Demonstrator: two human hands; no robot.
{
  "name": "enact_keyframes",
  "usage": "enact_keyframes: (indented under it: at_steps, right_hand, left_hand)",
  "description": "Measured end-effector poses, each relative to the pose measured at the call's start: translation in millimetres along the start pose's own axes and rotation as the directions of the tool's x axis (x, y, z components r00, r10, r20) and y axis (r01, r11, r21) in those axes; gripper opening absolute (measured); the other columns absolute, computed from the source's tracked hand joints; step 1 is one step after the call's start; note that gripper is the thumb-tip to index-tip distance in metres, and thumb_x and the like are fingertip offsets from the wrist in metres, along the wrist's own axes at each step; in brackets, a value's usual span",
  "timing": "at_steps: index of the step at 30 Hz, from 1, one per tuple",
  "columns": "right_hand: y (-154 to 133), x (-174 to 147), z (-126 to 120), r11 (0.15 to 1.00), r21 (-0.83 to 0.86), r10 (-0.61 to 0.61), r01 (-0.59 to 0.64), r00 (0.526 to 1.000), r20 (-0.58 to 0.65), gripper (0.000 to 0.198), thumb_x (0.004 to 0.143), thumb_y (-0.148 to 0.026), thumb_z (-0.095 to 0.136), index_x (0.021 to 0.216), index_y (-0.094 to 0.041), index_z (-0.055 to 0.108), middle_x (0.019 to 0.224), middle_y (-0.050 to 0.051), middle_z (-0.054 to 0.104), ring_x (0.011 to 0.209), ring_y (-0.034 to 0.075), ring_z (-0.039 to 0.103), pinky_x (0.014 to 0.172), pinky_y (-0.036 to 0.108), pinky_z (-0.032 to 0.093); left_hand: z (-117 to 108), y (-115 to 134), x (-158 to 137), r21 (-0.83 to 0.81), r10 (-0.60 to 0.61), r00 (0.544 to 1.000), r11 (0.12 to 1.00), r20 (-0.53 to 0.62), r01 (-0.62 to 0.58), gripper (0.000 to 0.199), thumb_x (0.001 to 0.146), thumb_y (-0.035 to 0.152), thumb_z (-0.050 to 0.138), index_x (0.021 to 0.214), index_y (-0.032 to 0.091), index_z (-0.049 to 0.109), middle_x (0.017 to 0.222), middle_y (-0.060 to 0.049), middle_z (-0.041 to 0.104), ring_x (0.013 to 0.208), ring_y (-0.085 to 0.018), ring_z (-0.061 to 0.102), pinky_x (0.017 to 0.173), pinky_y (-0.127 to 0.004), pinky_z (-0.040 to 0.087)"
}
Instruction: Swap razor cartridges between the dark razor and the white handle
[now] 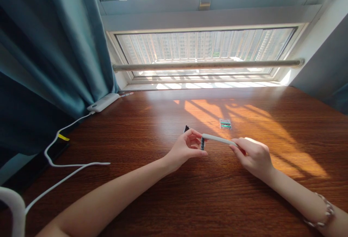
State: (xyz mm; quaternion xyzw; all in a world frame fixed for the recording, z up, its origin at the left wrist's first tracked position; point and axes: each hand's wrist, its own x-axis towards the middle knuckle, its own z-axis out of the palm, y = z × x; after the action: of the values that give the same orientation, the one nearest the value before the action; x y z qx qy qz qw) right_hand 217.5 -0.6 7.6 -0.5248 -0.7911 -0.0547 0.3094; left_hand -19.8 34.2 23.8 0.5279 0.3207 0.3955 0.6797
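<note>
My left hand [191, 146] pinches a small grey slotted piece, apparently a razor cartridge [202, 144], upright between thumb and fingers. My right hand [254, 155] is closed around the far end of a pale grey razor handle [219, 139]. The handle's other end meets the top of the cartridge; whether the two are locked together I cannot tell. Just behind my left fingers a small black piece [186, 128] pokes up, mostly hidden. Farther back on the brown table [152, 197] lies a small clear case [225, 123] with green-striped contents.
A white power strip or box [103, 102] sits at the table's back left by the blue curtain [67, 41]. Its white cable [67, 165] loops over the left side. A yellow tag [63, 137] lies near it. Behind the table is a window with a horizontal rail [206, 65].
</note>
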Motion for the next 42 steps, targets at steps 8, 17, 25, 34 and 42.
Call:
enact_keyframes:
  at_steps: [8, 17, 25, 34, 42]
  right_hand:
    - [0.7, 0.7, 0.4, 0.996, 0.035, -0.088, 0.087, 0.996, 0.027, 0.020, 0.084, -0.031, 0.048, 0.081, -0.018, 0.063, 0.056, -0.001, 0.051, 0.055, 0.012, 0.047, 0.055, 0.024, 0.030]
    - [2.3, -1.0, 1.0, 0.989, 0.044, -0.140, 0.138, 0.989, 0.039, 0.019, 0.083, -0.031, 0.049, 0.084, -0.018, 0.063, 0.058, 0.000, 0.053, 0.057, 0.012, 0.047, 0.056, 0.024, 0.031]
    - [4.1, -0.2, 1.0, 0.991, 0.064, -0.117, 0.114, 0.992, 0.039, 0.021, 0.083, -0.031, 0.048, 0.085, -0.018, 0.064, 0.056, -0.001, 0.051, 0.055, 0.012, 0.046, 0.055, 0.024, 0.031]
    - [3.2, -1.1, 0.4, 0.989, 0.068, -0.135, 0.133, 0.990, 0.029, 0.019, 0.083, -0.030, 0.049, 0.086, -0.018, 0.063, 0.057, 0.000, 0.052, 0.055, 0.012, 0.047, 0.055, 0.024, 0.031]
    - [3.0, -0.1, -1.1, 0.993, 0.080, -0.084, 0.084, 0.996, -0.009, 0.020, 0.084, -0.030, 0.047, 0.084, -0.017, 0.063, 0.056, 0.000, 0.052, 0.054, 0.012, 0.047, 0.055, 0.024, 0.032]
  left_hand:
    - [0.6, 0.1, -0.6, -0.138, 0.006, 0.996, 0.990, 0.093, 0.007, 0.040, 0.059, 0.006, 0.071, 0.085, 0.018, 0.045, 0.090, 0.000, 0.056, 0.072, -0.010, 0.058, 0.068, -0.026, 0.044]
    - [0.4, -0.7, 0.8, -0.104, -0.008, 0.996, 0.994, 0.092, 0.018, 0.042, 0.056, 0.006, 0.073, 0.084, 0.017, 0.045, 0.092, -0.001, 0.056, 0.074, -0.010, 0.057, 0.069, -0.025, 0.045]
    - [0.6, 1.1, -0.4, -0.066, -0.022, 0.997, 0.997, 0.077, 0.027, 0.041, 0.056, 0.009, 0.074, 0.084, 0.018, 0.046, 0.090, 0.000, 0.056, 0.069, -0.009, 0.057, 0.066, -0.025, 0.044]
    - [0.5, -0.2, 0.3, -0.072, -0.005, 1.000, 0.997, 0.030, 0.007, 0.041, 0.054, 0.011, 0.075, 0.085, 0.017, 0.049, 0.088, 0.000, 0.056, 0.070, -0.009, 0.054, 0.065, -0.024, 0.044]
    - [-0.2, 1.5, -0.4, -0.086, -0.011, 1.000, 0.996, 0.016, 0.013, 0.043, 0.051, 0.011, 0.077, 0.086, 0.017, 0.053, 0.081, 0.001, 0.058, 0.069, -0.009, 0.053, 0.066, -0.024, 0.042]
